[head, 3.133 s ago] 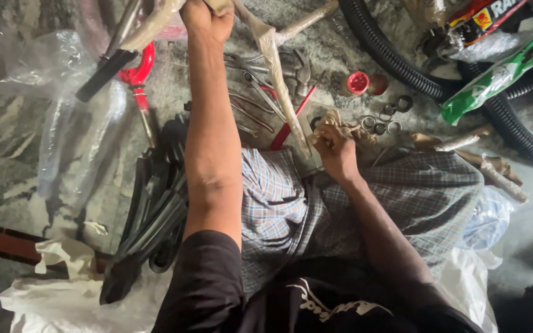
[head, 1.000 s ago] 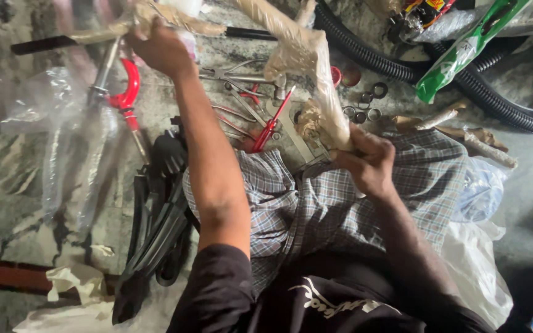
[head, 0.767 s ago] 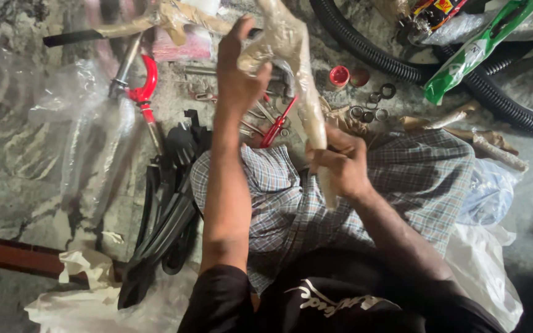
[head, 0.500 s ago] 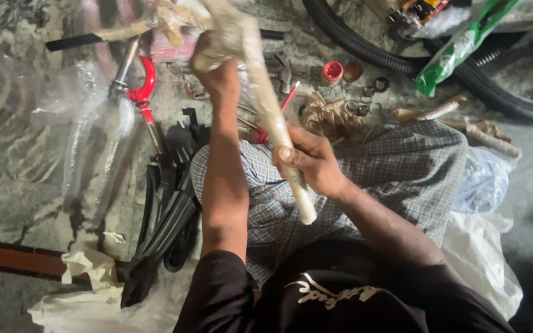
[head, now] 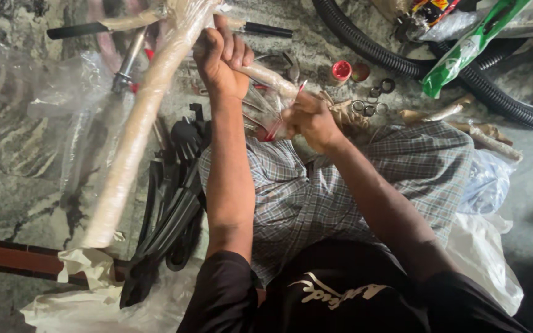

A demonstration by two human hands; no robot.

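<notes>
left hand (head: pixel 220 58) is clamped around a paper-wrapped tube (head: pixel 260 75), fingers curled tight over it near the top of the view; right hand (head: pixel 309 120) is closed on the lower end of that same tube, pinching the wrapping just above the checked cloth (head: pixel 316 197) on the lap. a longer wrapped frame tube (head: pixel 137 135) slants from the top centre down to the lower left, its loose paper end (head: pixel 90 265) lying on the stone floor (head: pixel 7 185). two black grips (head: pixel 75 29) stick out either side at the top edge. beside the left forearm sits a heap of black plastic parts (head: pixel 168 216), touching the cloth's edge. clear plastic wrap (head: pixel 63 98) lies crumpled on the left. past the hands, a red cap (head: pixel 341 70) and small metal rings (head: pixel 371 105) rest on the floor, near a black ribbed hose (head: pixel 396 61) that curves off right. a green packet (head: pixel 470 49) lies across the hose
</notes>
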